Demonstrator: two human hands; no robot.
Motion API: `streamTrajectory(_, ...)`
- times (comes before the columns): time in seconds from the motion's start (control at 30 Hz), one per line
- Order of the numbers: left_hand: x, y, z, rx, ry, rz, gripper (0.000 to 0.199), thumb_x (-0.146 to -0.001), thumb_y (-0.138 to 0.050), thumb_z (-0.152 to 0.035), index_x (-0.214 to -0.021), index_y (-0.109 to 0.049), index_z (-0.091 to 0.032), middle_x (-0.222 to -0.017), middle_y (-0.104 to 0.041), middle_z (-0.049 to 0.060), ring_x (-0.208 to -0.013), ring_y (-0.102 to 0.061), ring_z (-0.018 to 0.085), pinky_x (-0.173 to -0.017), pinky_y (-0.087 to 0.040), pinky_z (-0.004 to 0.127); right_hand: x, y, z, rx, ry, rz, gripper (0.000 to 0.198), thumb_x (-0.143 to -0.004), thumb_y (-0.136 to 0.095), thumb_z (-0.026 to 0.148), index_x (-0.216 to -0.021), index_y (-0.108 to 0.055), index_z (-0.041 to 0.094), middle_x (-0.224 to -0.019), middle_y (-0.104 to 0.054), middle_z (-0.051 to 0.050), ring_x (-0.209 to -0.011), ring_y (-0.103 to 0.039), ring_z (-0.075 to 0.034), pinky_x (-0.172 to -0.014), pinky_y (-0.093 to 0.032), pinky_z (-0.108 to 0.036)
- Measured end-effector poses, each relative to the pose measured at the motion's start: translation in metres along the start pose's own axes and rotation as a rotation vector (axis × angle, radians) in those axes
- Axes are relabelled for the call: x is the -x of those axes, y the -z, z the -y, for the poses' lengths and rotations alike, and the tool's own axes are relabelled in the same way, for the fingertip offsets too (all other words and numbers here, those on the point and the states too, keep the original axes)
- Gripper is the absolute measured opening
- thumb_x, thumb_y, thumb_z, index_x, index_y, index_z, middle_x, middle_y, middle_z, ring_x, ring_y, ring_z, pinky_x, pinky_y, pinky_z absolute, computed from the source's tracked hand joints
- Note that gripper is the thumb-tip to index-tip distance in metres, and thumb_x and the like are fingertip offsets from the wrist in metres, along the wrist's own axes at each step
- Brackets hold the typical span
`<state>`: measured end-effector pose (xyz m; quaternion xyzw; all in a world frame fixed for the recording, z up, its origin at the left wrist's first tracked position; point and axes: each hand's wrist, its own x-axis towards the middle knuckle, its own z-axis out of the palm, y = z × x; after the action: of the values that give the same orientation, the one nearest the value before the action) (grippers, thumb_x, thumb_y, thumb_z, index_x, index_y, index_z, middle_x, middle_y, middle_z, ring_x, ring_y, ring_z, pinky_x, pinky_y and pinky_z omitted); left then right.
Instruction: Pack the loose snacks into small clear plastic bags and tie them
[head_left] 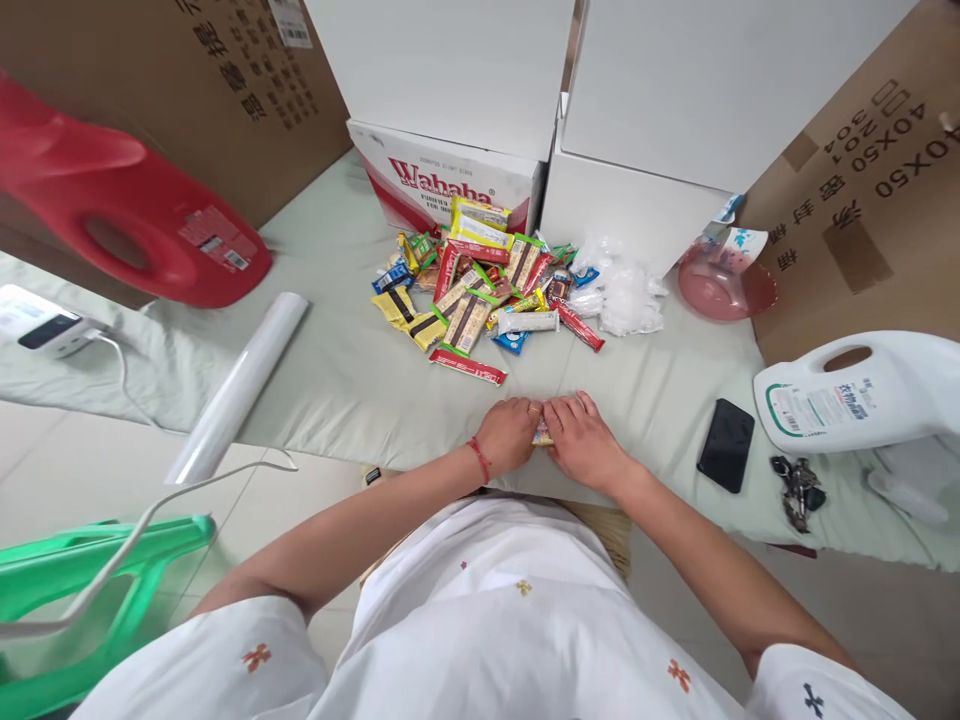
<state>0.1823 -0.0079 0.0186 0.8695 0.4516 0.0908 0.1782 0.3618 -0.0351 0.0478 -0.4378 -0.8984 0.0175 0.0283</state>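
Observation:
Near the table's front edge, my left hand [510,432] and my right hand [579,438] come together, both with fingers closed around a small yellowish snack packet [541,436]. My fingers cover most of the packet, so its print cannot be read. Beyond my hands lies a pile of wrapped snack bars [469,318] in red, yellow, green and blue wrappers. A red-wrapped bar [469,367] lies at the pile's near side, closest to my hands. Crumpled clear plastic bags [626,290] sit at its right.
Behind the pile stand a Wahaha carton [382,185] and white boxes [637,190]. On the left are a red jug [142,210] and a white roll [240,390]. To the right lie a phone [726,445], keys [799,492], a white detergent jug [862,400] and a pink bowl [724,285].

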Motion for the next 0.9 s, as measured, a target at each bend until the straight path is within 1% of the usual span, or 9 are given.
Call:
streamTrajectory(0.13, -0.001, 0.004, -0.005, 0.021, -0.003, 0.056, 0.029, -0.073, -0.072, -0.024, -0.101, -0.065, -0.016, -0.093, -0.071, 0.015, -0.089, -0.068, 0.033, -0.084, -0.05, 0.045, -0.004, 0.004, 0.003, 0.033, -0.088, 0.16, 0.03, -0.098, -0.044, 0.015, -0.122, -0.062, 0.013, -0.11, -0.067, -0.017, -0.098, -0.058, -0.031, -0.09, -0.043, -0.043)
streamTrajectory(0.2, -0.002, 0.017, 0.003, 0.107, -0.089, 0.089, 0.036, -0.07, -0.079, -0.033, -0.1, -0.067, -0.017, -0.098, -0.072, 0.016, -0.102, -0.068, 0.037, -0.095, -0.049, 0.05, -0.005, 0.003, 0.0, 0.021, -0.161, 0.209, 0.025, -0.098, -0.043, 0.012, -0.111, -0.064, 0.017, -0.1, -0.067, -0.014, -0.093, -0.06, -0.029, -0.083, -0.044, -0.04)
streamTrajectory(0.3, -0.002, 0.045, 0.029, 0.484, -0.176, 0.027, 0.065, -0.071, -0.08, -0.057, -0.123, -0.065, -0.021, -0.135, -0.064, 0.016, -0.139, -0.049, 0.039, -0.112, -0.041, 0.053, -0.001, 0.005, -0.008, -0.03, -0.272, 0.169, 0.022, -0.091, -0.053, 0.011, -0.109, -0.063, 0.018, -0.103, -0.068, -0.013, -0.094, -0.061, -0.028, -0.081, -0.045, -0.037)
streamTrajectory(0.4, 0.004, 0.066, 0.048, 1.039, -0.013, -0.177, 0.061, -0.092, -0.051, -0.069, -0.134, -0.061, -0.026, -0.152, -0.054, 0.011, -0.146, -0.045, 0.03, -0.115, -0.042, 0.05, 0.005, 0.009, -0.012, -0.259, -0.34, 0.042, 0.034, -0.082, -0.058, 0.009, -0.114, -0.061, 0.018, -0.11, -0.068, -0.012, -0.096, -0.063, -0.025, -0.08, -0.047, -0.033)
streamTrajectory(0.5, 0.007, 0.064, 0.042, 1.489, 0.067, -0.252, 0.07, -0.089, -0.045, -0.08, -0.133, -0.06, -0.028, -0.149, -0.057, 0.012, -0.141, -0.051, 0.03, -0.109, -0.048, 0.052, 0.005, 0.009, -0.003, -0.711, -0.361, -0.052, 0.025, -0.083, -0.061, 0.019, -0.108, -0.063, 0.019, -0.1, -0.07, -0.005, -0.086, -0.063, -0.021, -0.075, -0.048, -0.03)
streamTrajectory(0.6, 0.004, 0.049, 0.015, 1.723, 0.047, -0.078, 0.08, -0.068, -0.076, -0.076, -0.128, -0.061, -0.026, -0.137, -0.065, 0.014, -0.126, -0.063, 0.034, -0.099, -0.055, 0.05, -0.001, 0.003, 0.014, -1.243, -0.449, 0.037, 0.023, -0.083, -0.067, 0.038, -0.095, -0.065, 0.018, -0.079, -0.067, 0.0, -0.073, -0.062, -0.018, -0.069, -0.05, -0.03)
streamTrajectory(0.67, -0.002, 0.04, -0.002, 1.794, 0.115, -0.006, 0.067, -0.063, -0.09, -0.057, -0.114, -0.064, -0.022, -0.114, -0.074, 0.011, -0.103, -0.072, 0.029, -0.085, -0.058, 0.042, -0.004, -0.002, 0.021, -1.525, -0.535, 0.139, 0.033, -0.079, -0.071, 0.046, -0.092, -0.066, 0.016, -0.074, -0.066, 0.0, -0.07, -0.064, -0.018, -0.068, -0.053, -0.032)
streamTrajectory(0.77, -0.012, 0.032, -0.018, 1.869, 0.251, -0.025, 0.046, -0.069, -0.091, -0.04, -0.099, -0.062, -0.02, -0.086, -0.072, 0.001, -0.079, -0.072, 0.018, -0.072, -0.057, 0.031, 0.001, -0.005, 0.022, -1.626, -0.608, 0.069, 0.045, -0.076, -0.076, 0.05, -0.104, -0.066, 0.015, -0.094, -0.072, -0.006, -0.084, -0.067, -0.02, -0.076, -0.055, -0.034)
streamTrajectory(0.9, -0.02, 0.023, -0.024, 1.881, 0.324, -0.048, 0.045, -0.072, -0.088, -0.044, -0.099, -0.06, -0.019, -0.092, -0.073, 0.003, -0.084, -0.072, 0.02, -0.074, -0.057, 0.032, 0.024, -0.005, 0.021, -1.584, -0.615, -0.128, 0.055, -0.078, -0.077, 0.052, -0.118, -0.062, 0.019, -0.109, -0.07, -0.005, -0.092, -0.064, -0.018, -0.075, -0.054, -0.029)
